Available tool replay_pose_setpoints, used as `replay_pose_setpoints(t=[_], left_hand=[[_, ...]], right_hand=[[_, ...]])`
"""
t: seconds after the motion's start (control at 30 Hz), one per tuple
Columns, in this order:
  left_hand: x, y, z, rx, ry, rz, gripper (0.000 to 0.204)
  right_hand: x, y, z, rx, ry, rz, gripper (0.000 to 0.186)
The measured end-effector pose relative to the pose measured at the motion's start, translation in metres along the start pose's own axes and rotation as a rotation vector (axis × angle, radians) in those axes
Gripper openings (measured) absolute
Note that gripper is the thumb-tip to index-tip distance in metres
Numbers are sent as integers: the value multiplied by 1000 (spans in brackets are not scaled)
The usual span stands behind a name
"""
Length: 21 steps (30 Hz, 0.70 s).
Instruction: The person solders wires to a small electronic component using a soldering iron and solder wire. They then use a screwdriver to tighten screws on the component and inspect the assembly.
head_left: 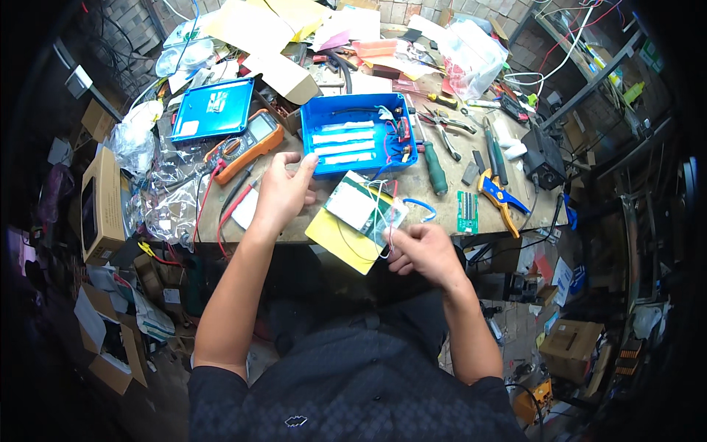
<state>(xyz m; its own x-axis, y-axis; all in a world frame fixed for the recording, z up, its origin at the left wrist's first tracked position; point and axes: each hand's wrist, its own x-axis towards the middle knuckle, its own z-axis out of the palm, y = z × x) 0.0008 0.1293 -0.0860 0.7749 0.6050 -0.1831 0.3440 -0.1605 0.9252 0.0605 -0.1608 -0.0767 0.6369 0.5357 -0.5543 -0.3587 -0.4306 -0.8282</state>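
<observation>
Head view:

- Left hand [283, 190] resting on the near left corner of the open blue plastic box [359, 134], fingers spread and loose, thumb on the rim, clasping nothing.
- Right hand [426, 253] closed in a pinch on thin white wires [384, 221], just off the near edge of the workbench [515, 214].
- Wires running up to a clear bag holding a green circuit board [362, 206], lying on a yellow envelope [340, 239] that overhangs the bench edge.
- Inside the blue box: white strips side by side, with red and black leads at its right end; finer detail too small to tell.
- Blue lid [214, 109] lying flat to the left of the box, an orange multimeter [249, 144] between them, its red and black probes trailing toward the left wrist.
- Right of the box: green-handled screwdriver [434, 166], small green perforated board [467, 211], yellow-and-blue wire stripper [499, 195], pliers [445, 127].
- Cardboard boxes [103, 202] stacked at the far left, beside the bench.
</observation>
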Motion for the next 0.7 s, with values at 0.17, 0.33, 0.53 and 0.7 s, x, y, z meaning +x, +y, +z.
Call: replay_pose_setpoints(t=[0.17, 0.33, 0.53, 0.7], left_hand=[[-37, -24, 4, 238, 196, 450, 49], [-70, -25, 19, 251, 119, 725, 38], [-74, -43, 55, -121, 170, 500, 32], [-55, -33, 53, -177, 183, 444, 26]], right_hand=[[-16, -2, -3, 48, 192, -207, 34], [-13, 20, 5, 171, 179, -392, 37], [-22, 42, 37, 365, 233, -494, 53], [-21, 33, 40, 318, 227, -456, 59]])
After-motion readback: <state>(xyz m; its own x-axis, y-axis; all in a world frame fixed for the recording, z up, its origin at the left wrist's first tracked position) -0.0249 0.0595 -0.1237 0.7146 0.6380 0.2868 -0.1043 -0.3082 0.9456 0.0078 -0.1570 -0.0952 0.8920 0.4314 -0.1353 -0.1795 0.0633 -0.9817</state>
